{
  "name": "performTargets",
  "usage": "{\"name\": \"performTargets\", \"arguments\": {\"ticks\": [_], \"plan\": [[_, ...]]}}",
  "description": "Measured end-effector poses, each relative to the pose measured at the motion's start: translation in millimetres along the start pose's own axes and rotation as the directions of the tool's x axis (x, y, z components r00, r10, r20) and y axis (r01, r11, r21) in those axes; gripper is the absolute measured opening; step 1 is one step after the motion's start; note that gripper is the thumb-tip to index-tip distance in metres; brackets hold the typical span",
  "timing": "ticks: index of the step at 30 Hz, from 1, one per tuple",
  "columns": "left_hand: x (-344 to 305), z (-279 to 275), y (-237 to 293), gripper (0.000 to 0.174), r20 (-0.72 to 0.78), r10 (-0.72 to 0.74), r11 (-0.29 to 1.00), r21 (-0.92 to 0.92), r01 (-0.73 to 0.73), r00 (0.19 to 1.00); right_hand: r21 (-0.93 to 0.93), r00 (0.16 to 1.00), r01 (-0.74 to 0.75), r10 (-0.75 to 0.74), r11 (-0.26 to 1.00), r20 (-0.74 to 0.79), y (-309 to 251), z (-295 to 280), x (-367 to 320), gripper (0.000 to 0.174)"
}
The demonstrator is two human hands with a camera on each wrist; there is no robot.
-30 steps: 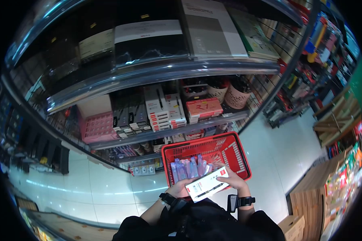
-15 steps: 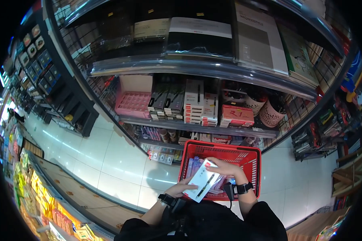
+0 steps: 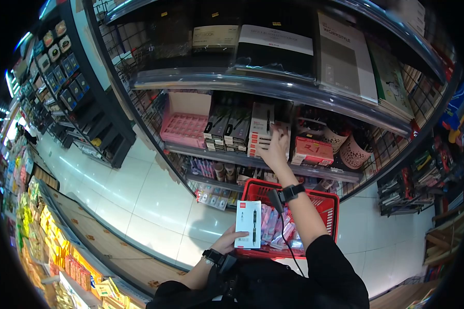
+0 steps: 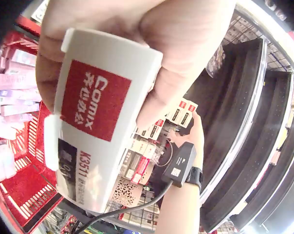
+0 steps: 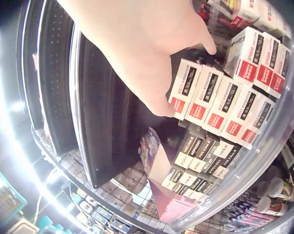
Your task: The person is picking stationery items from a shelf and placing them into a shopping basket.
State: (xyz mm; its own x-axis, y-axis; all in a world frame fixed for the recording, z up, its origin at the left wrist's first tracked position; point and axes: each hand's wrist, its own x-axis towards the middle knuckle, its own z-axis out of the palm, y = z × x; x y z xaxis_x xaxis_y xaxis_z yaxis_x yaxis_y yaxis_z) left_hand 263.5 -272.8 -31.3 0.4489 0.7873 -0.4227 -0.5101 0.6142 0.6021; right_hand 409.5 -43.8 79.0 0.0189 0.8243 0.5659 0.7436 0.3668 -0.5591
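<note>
Pen box in one hand, the other hand up at the shelf stack

Head view: the left hand (image 3: 226, 243) pinches a white Comix pen box (image 3: 248, 224) upright over the near rim of the red basket (image 3: 333, 216). The right hand (image 3: 276, 147), fingers spread and holding nothing, reaches the stacked pen boxes (image 3: 261, 129). Left wrist view: thumb and fingers clamp the Comix pen box (image 4: 96, 131) by its end, so a firm pinch seems wise. Right wrist view: the right hand (image 5: 142, 44) hovers at the stacked pen boxes (image 5: 225, 107); contact cannot be told. Tightly packed neighbours and the upper shelf (image 5: 96, 126) crowd it, so lifting one box straight out would likely spare the rest.
</note>
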Motion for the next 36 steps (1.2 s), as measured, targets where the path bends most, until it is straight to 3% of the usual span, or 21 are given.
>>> {"name": "performTargets", "arguments": {"ticks": [1,3,5,7,8,12,13,16,17,19,21,23,25,27,31,34,36], "plan": [[-2,0,1,0.057,-0.001,0.004,1.000,-0.002,-0.004,1.000,0.001,1.000,0.004,-0.004,1.000,0.002,-8,3,3,0.079],[-5,-1,4,0.054,0.016,0.020,1.000,-0.014,-0.020,1.000,-0.153,0.984,-0.109,0.128,0.982,0.124,-24,7,11,0.077],[-6,-5,3,0.053,0.000,0.029,0.999,-0.015,-0.029,1.000,-0.233,0.983,-0.085,0.120,0.969,0.140,-32,14,22,0.077],[-8,-9,2,0.052,-0.016,0.036,0.999,-0.017,-0.036,0.999,-0.334,0.930,-0.213,0.295,0.918,0.219,-39,16,34,0.079],[-9,-12,0,0.051,-0.024,0.043,0.999,-0.024,-0.043,0.999,-0.404,0.913,-0.208,0.326,0.891,0.247,-43,16,38,0.083],[-12,-17,-2,0.052,-0.036,0.054,0.998,-0.043,-0.055,0.998,-0.428,0.869,-0.320,0.442,0.845,0.224,-31,29,49,0.080],[-14,-16,-1,0.052,-0.035,0.057,0.997,-0.044,-0.059,0.998,-0.428,0.871,-0.316,0.438,0.847,0.224,-31,26,48,0.080],[-18,-10,4,0.055,-0.069,0.114,0.992,-0.055,-0.118,0.991,-0.129,0.889,-0.372,0.393,0.919,0.237,-18,10,47,0.077],[-19,-8,6,0.054,-0.074,0.136,0.990,-0.022,-0.138,0.988,-0.130,0.889,-0.375,0.396,0.918,0.229,-11,7,45,0.077],[-15,-7,8,0.054,-0.066,0.155,0.988,0.015,-0.154,0.986,0.205,0.951,-0.309,0.299,0.929,0.077,3,-2,39,0.072],[-7,-12,4,0.049,-0.063,0.156,0.980,-0.118,-0.162,0.986,0.227,0.959,-0.285,0.279,0.931,0.056,8,-18,22,0.068],[-4,-5,8,0.047,-0.053,0.188,0.974,-0.115,-0.193,0.981,0.356,0.971,-0.231,0.195,0.906,0.135,-3,-53,-6,0.067],[2,5,13,0.045,-0.044,0.208,0.971,-0.111,-0.211,0.977,0.360,0.985,-0.129,0.076,0.924,0.158,-5,-78,-41,0.068],[9,16,19,0.049,0.015,0.274,0.945,-0.190,-0.267,0.962,0.437,0.970,-0.157,0.054,0.886,0.239,-16,-101,-77,0.070],[40,34,14,0.056,0.140,0.318,0.945,-0.132,-0.301,0.938,0.348,0.938,-0.241,0.125,0.906,0.324,-33,-128,-130,0.068],[47,58,10,0.060,0.259,0.330,0.937,-0.209,-0.281,0.908,0.200,0.956,-0.143,0.083,0.969,0.281,-38,-134,-153,0.067],[49,73,5,0.064,0.269,0.427,0.900,-0.220,-0.377,0.863,0.081,0.965,-0.026,0.004,0.996,0.263,-37,-135,-167,0.069]]}}
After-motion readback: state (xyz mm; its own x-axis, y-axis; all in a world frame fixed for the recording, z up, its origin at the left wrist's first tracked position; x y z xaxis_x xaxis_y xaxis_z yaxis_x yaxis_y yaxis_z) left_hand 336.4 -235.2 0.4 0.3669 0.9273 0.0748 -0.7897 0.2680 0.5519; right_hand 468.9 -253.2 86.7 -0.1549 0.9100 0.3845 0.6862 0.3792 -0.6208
